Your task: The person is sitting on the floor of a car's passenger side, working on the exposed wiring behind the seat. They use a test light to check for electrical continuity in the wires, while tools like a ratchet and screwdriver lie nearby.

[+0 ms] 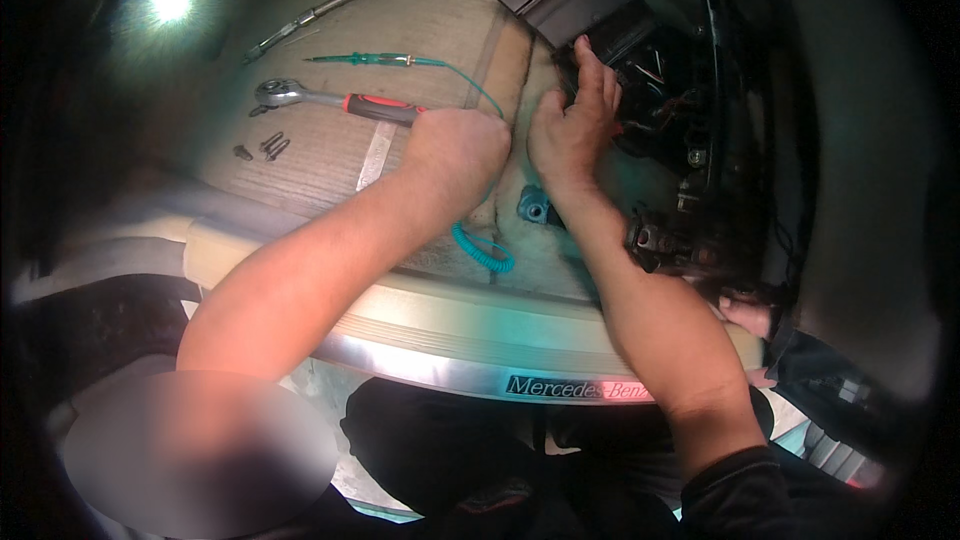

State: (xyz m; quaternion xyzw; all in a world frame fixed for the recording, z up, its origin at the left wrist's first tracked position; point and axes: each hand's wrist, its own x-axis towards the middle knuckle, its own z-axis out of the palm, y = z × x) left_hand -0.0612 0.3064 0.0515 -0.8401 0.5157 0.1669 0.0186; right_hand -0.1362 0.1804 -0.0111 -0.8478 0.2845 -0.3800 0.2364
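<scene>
My left hand [460,155] is closed in a fist on the tan ribbed floor mat, its fingers turned down out of sight. The red and black handle of a ratchet wrench [345,104] runs up against this fist; whether the fingers grip its end cannot be made out. My right hand [575,135] has its fingers stretched forward, the index finger touching the edge of a dark plastic box [575,0] with wires behind it. Between the hands and beyond lies a green test probe [365,59], its thin cable leading to a teal coil [485,252].
A flexible metal extension [350,3] lies at the far left. Several dark bolts [268,148] rest beside the ratchet. A blue-grey fitting [534,204] sits by my right wrist. Wiring and metal brackets [660,240] crowd the right side. A pale door sill [430,325] crosses in front.
</scene>
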